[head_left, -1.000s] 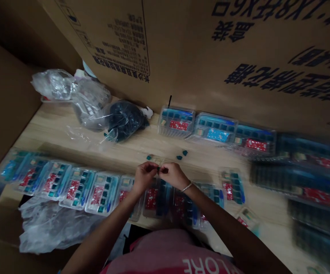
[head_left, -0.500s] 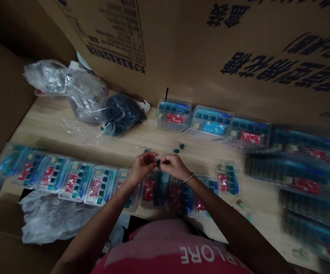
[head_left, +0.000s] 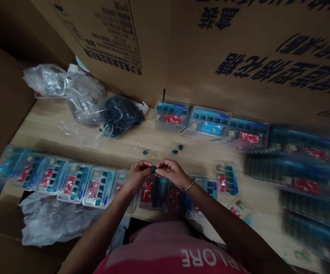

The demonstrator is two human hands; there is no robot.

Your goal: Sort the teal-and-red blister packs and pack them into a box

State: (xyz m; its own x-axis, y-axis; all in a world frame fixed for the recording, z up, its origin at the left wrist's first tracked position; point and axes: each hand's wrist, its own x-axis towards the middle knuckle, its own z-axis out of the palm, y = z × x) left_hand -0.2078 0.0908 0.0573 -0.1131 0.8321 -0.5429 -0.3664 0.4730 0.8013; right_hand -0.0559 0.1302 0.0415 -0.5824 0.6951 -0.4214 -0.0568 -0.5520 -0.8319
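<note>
Between the fingertips of both hands is a small dark green piece, too small to make out fully. My left hand pinches it from the left, and my right hand, with a bracelet at the wrist, pinches it from the right. Below the hands runs a row of clear plastic boxes, each with a red or blue packet, dark green pieces and a blue stick-like item; my forearms hide some of them. A few loose green pieces lie on the table beyond my fingers.
A clear bag of dark pieces and crumpled plastic bags sit at the back left. More filled boxes line the cardboard wall; stacks of boxes stand at the right. A plastic sheet hangs at the front left.
Both hands have moved slightly left and down, still pinching the small dark piece, which now shows more. A loose green piece left of them is now uncovered.
</note>
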